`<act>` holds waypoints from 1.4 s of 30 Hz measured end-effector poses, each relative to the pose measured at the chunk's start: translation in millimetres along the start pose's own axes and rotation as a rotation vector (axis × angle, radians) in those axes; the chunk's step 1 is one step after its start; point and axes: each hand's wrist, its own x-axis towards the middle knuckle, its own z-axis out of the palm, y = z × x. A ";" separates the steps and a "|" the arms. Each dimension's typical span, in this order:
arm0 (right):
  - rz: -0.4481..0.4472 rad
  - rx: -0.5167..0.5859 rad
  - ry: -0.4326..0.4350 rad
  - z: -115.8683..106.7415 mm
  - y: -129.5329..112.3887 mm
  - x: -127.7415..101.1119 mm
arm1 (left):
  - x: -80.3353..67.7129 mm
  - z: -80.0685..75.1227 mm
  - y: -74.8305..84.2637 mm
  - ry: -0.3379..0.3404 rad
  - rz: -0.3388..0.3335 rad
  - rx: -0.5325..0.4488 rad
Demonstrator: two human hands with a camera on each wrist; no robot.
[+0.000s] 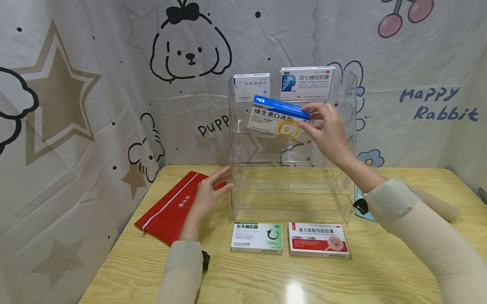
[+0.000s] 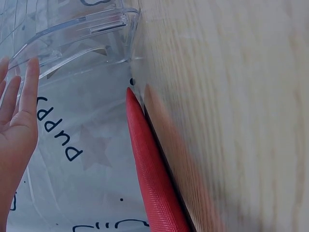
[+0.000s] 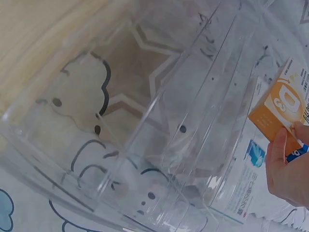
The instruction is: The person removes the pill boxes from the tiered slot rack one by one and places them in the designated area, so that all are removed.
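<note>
My right hand [image 1: 330, 129] pinches the right end of a blue, white and yellow vitamin D drops box [image 1: 276, 116], held tilted in front of the upper tiers of a clear acrylic display rack [image 1: 281, 161]. In the right wrist view the box shows an orange end [image 3: 276, 115], with thumb and fingers on it. My left hand [image 1: 207, 194] has its fingers extended, fingertips right at the rack's left side. On the top tier stand a white medicine box [image 1: 252, 86] at left and a white box with a blue head picture [image 1: 307, 84] at right.
In front of the rack lie a green-and-white medicine box [image 1: 256, 237] and a red-and-white one [image 1: 318, 239]. A red zip pouch [image 1: 171, 209] is at left, partly behind the left hand. A light blue item [image 1: 364, 212] and a beige roll-like item [image 1: 435, 203] lie at right.
</note>
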 end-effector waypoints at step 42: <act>-0.028 0.131 -0.531 26.4 -21.0 -191.9 | 1.4 2.0 0.6 0.018 0.013 0.028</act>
